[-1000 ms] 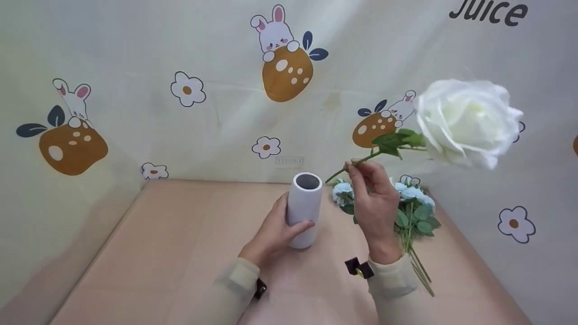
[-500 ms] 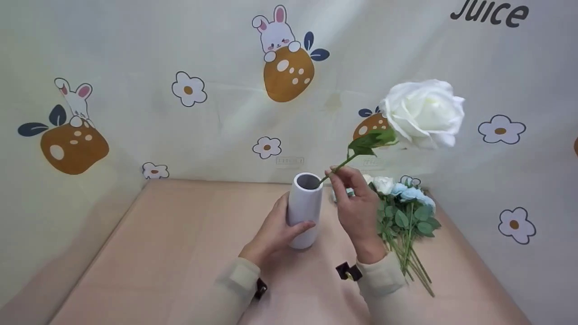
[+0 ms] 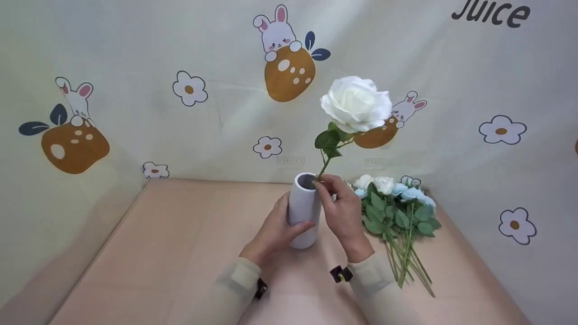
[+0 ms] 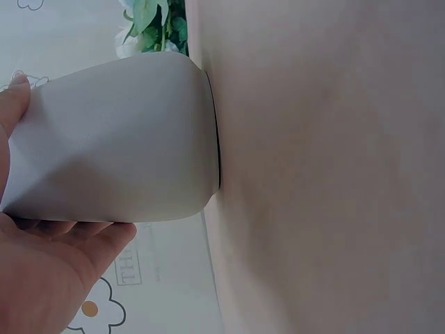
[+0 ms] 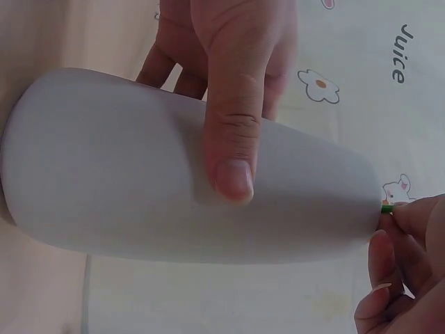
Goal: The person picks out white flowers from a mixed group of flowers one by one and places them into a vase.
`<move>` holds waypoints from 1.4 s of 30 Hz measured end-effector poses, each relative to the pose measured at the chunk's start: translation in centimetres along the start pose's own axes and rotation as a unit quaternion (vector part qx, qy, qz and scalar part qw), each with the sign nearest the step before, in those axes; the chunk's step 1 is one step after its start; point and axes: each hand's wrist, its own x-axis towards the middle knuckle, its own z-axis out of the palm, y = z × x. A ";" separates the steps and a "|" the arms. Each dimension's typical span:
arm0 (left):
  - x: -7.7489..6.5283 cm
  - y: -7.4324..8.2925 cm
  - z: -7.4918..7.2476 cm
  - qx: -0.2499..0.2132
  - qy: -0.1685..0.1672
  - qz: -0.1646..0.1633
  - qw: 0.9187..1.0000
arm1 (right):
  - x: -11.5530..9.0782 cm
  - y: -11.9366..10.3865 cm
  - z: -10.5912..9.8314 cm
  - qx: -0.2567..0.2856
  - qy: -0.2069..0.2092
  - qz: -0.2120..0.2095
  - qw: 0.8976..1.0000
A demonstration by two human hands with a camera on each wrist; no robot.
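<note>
A white vase [image 3: 303,212] stands upright on the table, its round mouth facing up. My left hand [image 3: 276,228] grips its side, thumb across the front; the left wrist view shows the fingers behind the vase [image 4: 125,139]. With thumb and fingertips, my right hand [image 3: 343,207] pinches the green stem of a white rose [image 3: 356,104] right at the vase's rim. The bloom is held high above the mouth, with leaves [image 3: 329,140] below it. In the right wrist view a short bit of stem [image 5: 387,208] shows between the right fingers and the rim. The stem's lower end is hidden.
Several white and pale blue flowers [image 3: 411,194] with green leaves and long stems [image 3: 406,262] lie on the table to the right of my right hand. The pinkish table [image 3: 180,253] meets a patterned cloth backdrop [image 3: 226,113] at its far edge.
My right hand has moved left and slightly down to the vase's mouth, bringing the rose from a strong slant to nearly upright. My left hand and the vase have stayed put.
</note>
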 end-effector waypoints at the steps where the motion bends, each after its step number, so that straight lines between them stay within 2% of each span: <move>1: 0.0 0.0 0.0 0.001 0.000 0.000 1.000 | 0.0 0.0 0.0 -0.002 -0.001 0.001 1.000; 22: 0.4 0.0 0.1 0.008 0.008 0.020 1.000 | -0.1 -0.2 0.1 0.004 0.007 0.037 0.999; 33: 0.1 0.0 0.1 -0.004 0.003 0.001 1.000 | 0.1 -0.1 -0.4 0.009 0.018 0.036 0.999; 42: -0.1 -0.1 0.0 -0.003 0.012 0.007 1.000 | 0.2 0.1 -0.4 -0.005 0.015 0.024 1.000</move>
